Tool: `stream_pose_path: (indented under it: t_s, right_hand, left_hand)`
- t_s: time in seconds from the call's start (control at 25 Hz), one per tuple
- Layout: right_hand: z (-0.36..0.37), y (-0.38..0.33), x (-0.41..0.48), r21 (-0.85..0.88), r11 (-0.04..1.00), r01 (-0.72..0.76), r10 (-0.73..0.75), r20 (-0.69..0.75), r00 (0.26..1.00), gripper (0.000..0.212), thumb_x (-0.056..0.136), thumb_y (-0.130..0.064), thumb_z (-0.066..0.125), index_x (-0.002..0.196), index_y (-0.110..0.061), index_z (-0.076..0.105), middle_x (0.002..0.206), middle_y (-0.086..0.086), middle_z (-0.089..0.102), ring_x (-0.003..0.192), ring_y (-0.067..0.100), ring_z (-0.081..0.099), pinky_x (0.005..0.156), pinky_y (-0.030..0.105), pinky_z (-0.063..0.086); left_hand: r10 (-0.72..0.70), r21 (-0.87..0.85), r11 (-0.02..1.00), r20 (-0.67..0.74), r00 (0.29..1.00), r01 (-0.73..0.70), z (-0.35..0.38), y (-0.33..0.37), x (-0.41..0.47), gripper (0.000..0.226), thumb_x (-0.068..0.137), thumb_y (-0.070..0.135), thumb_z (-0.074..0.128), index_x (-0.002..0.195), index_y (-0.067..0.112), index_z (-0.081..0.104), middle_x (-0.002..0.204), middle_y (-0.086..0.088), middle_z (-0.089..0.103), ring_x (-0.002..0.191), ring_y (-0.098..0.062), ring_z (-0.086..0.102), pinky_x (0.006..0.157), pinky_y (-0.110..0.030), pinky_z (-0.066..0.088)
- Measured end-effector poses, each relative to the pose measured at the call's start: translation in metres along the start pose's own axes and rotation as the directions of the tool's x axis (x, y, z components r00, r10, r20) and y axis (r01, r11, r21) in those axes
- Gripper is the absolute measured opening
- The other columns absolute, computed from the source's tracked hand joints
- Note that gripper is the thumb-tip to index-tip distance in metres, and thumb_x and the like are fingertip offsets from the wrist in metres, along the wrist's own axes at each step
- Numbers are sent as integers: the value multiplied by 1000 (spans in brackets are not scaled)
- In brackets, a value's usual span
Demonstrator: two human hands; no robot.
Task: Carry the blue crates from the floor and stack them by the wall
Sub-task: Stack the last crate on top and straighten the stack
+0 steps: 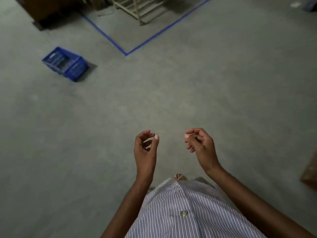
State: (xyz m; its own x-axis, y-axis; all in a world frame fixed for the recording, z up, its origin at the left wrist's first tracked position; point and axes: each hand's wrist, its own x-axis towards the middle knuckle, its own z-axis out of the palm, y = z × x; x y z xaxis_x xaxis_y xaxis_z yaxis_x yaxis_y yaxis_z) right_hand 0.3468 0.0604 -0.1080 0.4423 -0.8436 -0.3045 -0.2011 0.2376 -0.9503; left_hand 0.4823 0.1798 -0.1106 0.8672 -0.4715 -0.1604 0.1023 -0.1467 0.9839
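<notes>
- Closest to the camera, a striped shirt (185,212) of thin blue and white lines fills the bottom edge, its fabric smooth, with one small round button on it.
- Just beyond the shirt hem, a bare toe (178,176) peeks out over the floor.
- Two bare forearms reach forward from the shirt, both hands empty and held in the air side by side, apart from each other.
- Left hand (145,148): fingers loosely curled inward, thumb raised, nothing between them.
- Right hand (199,143): fingers likewise softly curled toward the palm, gripping nothing.
- Under both hands lies a dull grey concrete floor (171,100), matte and faintly mottled.
- Well ahead and to the left of the left hand, a single blue crate (66,63) sits on the floor: rectangular, plastic, open-topped, with slatted walls.
- Farther ahead of the hands, a blue tape line (145,42) marks a sharp corner on the floor.
- Beyond that corner stands a pale metal rack (135,9), with a dark brown block (44,7) to its left.
</notes>
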Motion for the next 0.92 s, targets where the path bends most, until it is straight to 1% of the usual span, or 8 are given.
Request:
stream_pose_path:
  t_s: [0.12,0.24,0.32,0.44,0.52,0.64,0.8,0.92]
  right_hand:
    - [61,-35,67,-45,999,13,-7,132,991,23,79,-29,67,96,-13,65,77,7,70,61,15,60,56,28,46]
    - [132,-58,124,-69,997,21,-7,209,978,22,79,-28,66,95,-13,66,77,6,70,61,14,60,55,26,46]
    - [192,-69,161,-62,998,28,-12,249,969,19,79,-27,66,93,-15,66,77,7,70,61,15,60,55,26,46]
    - [289,-83,208,-50,998,32,-16,285,958,18,81,-24,67,94,-12,66,76,8,69,61,16,59,55,26,45]
    - [359,-98,241,-33,998,45,-33,294,955,13,87,-18,68,96,-10,66,76,7,69,61,16,59,56,27,46]
    - [455,-134,287,-28,997,76,-62,333,941,8,92,-11,66,99,-7,65,77,7,69,61,15,60,57,29,46]
    - [568,-188,352,-27,992,124,-106,370,923,8,92,-9,65,99,-6,65,76,6,69,61,14,60,56,28,47]
    - [651,-217,416,-26,989,145,-123,391,912,8,92,-10,66,100,-7,65,77,7,70,61,15,59,57,28,47]
  left_hand:
    - [-2,-1,1000,-127,992,2,-22,17,72,24,93,24,72,115,25,61,110,4,71,97,-11,68,71,-18,51]
    - [3,5,1000,-213,977,-2,-54,26,146,25,93,24,72,116,22,61,111,4,71,97,-10,68,73,-18,52]
    - [5,-10,1000,-266,964,-8,-81,28,202,25,94,23,71,117,20,61,111,3,71,96,-9,68,73,-18,52]
    - [-8,-28,1000,-293,956,0,-130,29,288,25,94,21,71,116,18,61,110,2,71,96,-11,68,74,-19,52]
    - [2,-29,999,-309,951,-12,-168,36,353,24,93,23,72,115,20,62,109,4,71,96,-11,68,74,-19,52]
    - [36,-27,998,-330,943,-48,-220,62,448,23,93,26,72,114,23,62,108,6,71,96,-10,68,74,-18,51]
    - [61,-47,995,-389,919,-86,-278,100,570,23,93,26,71,114,23,61,107,7,71,94,-7,67,74,-15,49]
    - [58,-75,992,-440,896,-101,-315,114,663,24,94,27,71,115,22,61,108,6,71,94,-7,67,76,-19,52]
